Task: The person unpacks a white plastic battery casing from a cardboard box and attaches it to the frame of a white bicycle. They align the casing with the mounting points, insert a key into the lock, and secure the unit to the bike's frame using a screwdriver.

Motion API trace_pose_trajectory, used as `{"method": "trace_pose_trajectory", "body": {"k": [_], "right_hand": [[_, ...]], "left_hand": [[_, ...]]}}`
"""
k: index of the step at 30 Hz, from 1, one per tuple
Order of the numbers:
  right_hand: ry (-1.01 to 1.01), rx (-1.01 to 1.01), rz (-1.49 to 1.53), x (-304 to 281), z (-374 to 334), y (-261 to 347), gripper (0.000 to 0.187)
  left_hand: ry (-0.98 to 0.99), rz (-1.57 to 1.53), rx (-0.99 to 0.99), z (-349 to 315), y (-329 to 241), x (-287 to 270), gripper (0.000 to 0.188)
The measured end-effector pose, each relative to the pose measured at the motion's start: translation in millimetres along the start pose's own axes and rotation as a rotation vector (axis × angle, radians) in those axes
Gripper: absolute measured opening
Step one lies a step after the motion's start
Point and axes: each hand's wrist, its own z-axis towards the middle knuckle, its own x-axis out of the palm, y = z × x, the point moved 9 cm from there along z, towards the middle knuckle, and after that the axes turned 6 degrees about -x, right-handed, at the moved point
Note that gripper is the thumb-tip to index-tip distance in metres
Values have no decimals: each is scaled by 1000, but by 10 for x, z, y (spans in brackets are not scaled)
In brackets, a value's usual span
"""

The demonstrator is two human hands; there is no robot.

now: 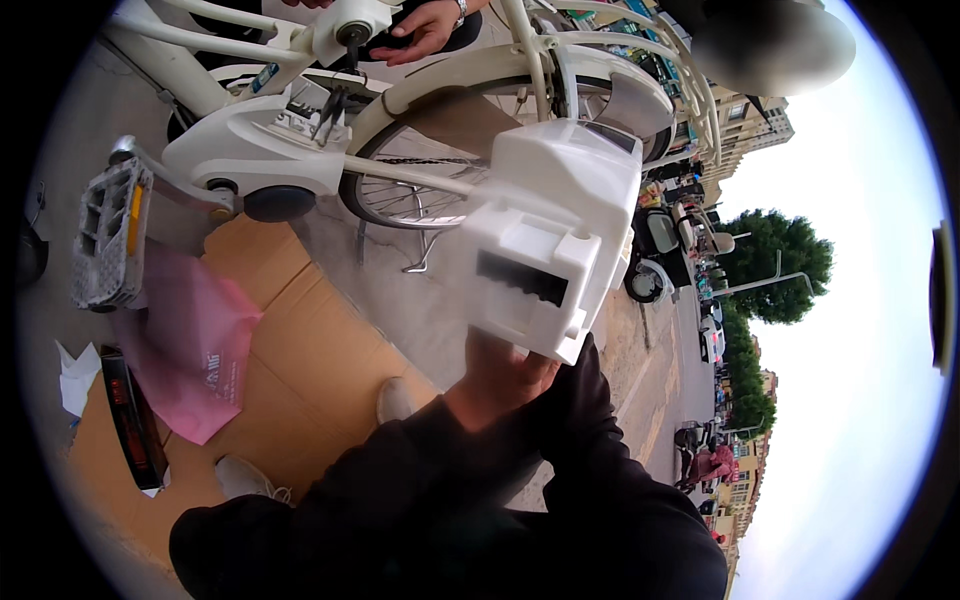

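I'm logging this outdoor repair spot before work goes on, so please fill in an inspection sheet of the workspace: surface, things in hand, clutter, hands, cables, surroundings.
Surface: flattened brown cardboard sheet on grey paving.
Things in hand: white moulded plastic housing with a dark slot, held up before the white bicycle frame; grey pedal sticks out.
Clutter: pink plastic bag, long black box, crumpled white paper.
Hands: one hand grips the housing from below; which hand it is cannot be told, and the second is not seen. Another person's hand rests on the bicycle.
Cables: nothing seen.
Surroundings: street with parked scooters, trees and buildings.
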Motion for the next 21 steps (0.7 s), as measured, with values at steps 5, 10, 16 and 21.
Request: {"method": "trace_pose_trajectory", "body": {"k": [5,10,16,21], "right_hand": [[-27,-20,24,-12,-105,58,92],[-20,-29,39,86,-101,16,91],[-12,-28,71,159,-61,-60,90],[-17,-39,86,181,-84,-63,88]], "left_hand": [[128,95,76,-306,40,210,35],[227,263,218,-592,66,380,33],[296,549,472,-965,245,622,35],[270,493,394,-906,238,549,39]]}}
